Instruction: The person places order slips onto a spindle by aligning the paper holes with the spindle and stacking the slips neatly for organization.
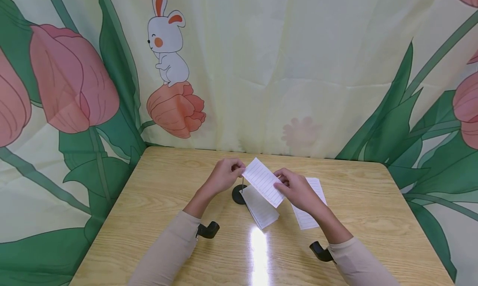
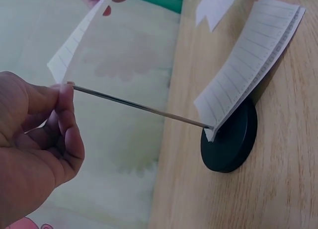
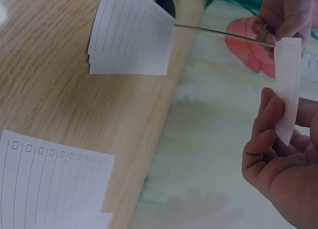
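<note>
Above the wooden table [image 1: 160, 186], I see both hands at a paper spike.
Left hand [image 1: 223, 176] pinches the spike's tip [image 2: 69, 86]; right hand [image 1: 298, 190] pinches a lined slip [image 1: 263, 181] against it. Impaled slips [image 1: 260, 208] lie at the black base [image 1: 237, 194]; loose slips [image 1: 310, 211] rest beside.

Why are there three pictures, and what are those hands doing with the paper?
These are a person's two hands, filmed by three cameras: one on the head looking down, one on each wrist. On the wooden table stands a paper spike: a black round base with a thin metal pin. A stack of lined slips sits on it. The left hand pinches the pin's tip. The right hand holds one lined slip by it. More loose slips lie on the table.
</note>
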